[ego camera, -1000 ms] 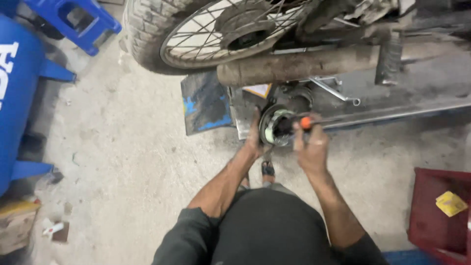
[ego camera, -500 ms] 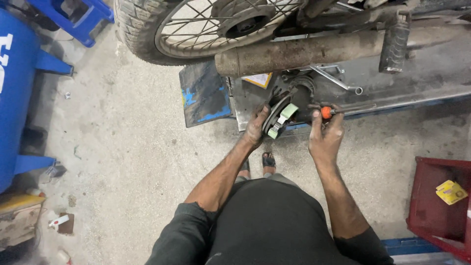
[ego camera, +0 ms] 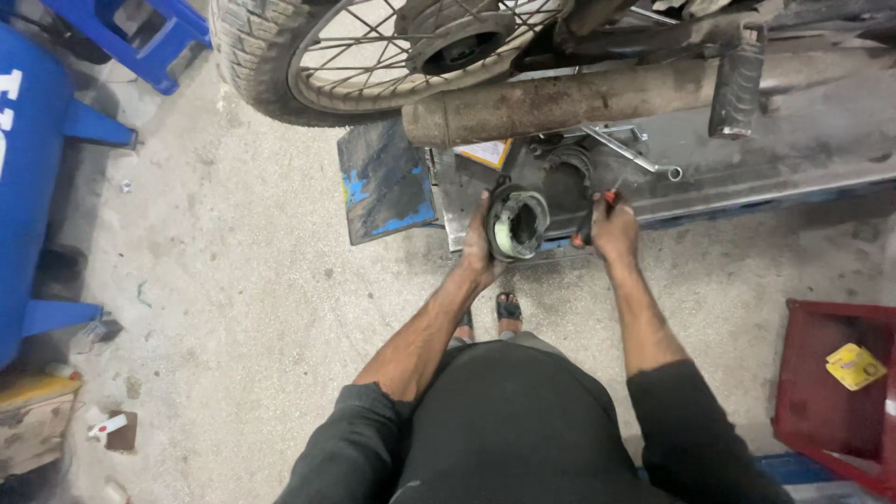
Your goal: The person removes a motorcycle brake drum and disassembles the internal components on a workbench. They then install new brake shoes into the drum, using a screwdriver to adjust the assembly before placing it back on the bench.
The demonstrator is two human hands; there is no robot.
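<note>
Blue tank (ego camera: 33, 177) at far left, cut off by the frame. Blue stool (ego camera: 140, 37) above it, half out of view. Bare concrete floor (ego camera: 233, 308) between.

Wheel (ego camera: 373, 47) overhead, spokes and tyre; rusty exhaust (ego camera: 560, 98) runs right from it. Dark mat (ego camera: 385, 177) lies under the pipe's end, beside the steel ramp (ego camera: 747, 182).

My left hand (ego camera: 478, 247) grips the round brake plate (ego camera: 516, 221), fingers curled round its left rim, plate held on edge over the ramp's near lip. Pale shoe lining shows inside it.

My right hand (ego camera: 613, 229) is closed on a screwdriver (ego camera: 590, 217), orange handle, just right of the plate, tip not touching it.

Step, as I read it: working on the plate's shoes. Next move needs the tip brought into the plate, left hand holding firm.

Spanner (ego camera: 627, 149) on ramp. Red crate (ego camera: 840, 392) at right, cut off. Screwdriver tip hard to make out; plate's far face hidden.
</note>
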